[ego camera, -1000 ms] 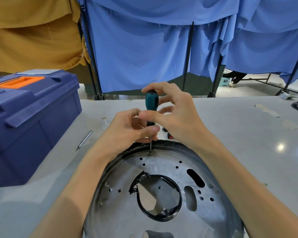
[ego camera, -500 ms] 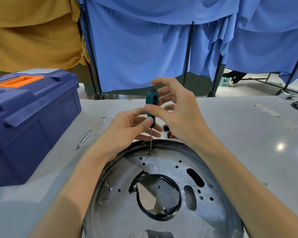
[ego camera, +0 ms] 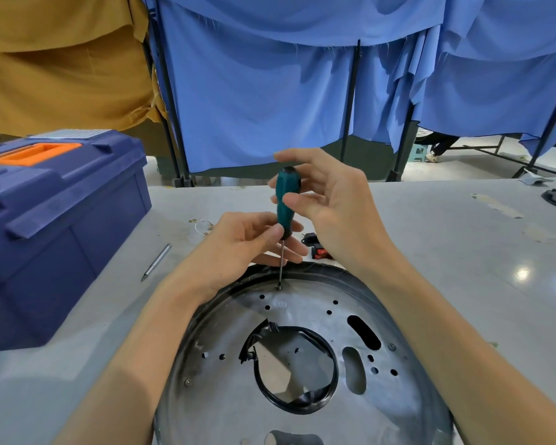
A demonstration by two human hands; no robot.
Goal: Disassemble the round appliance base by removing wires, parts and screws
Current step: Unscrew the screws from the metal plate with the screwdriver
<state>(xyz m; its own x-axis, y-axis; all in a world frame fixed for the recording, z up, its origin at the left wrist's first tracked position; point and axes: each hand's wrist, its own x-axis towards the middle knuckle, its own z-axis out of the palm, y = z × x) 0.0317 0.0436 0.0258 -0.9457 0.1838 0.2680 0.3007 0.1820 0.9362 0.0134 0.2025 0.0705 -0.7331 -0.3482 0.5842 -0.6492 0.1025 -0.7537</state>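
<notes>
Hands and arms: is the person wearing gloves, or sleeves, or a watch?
No gloves. The left hand and the right hand are bare, and no rings show. The left arm and the right arm are bare too, right down to the picture's edge: no sleeves, no watch and no bracelet can be seen.

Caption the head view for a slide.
Left hand and right hand hold green screwdriver upright, tip on a screw at rim of round base.
</notes>
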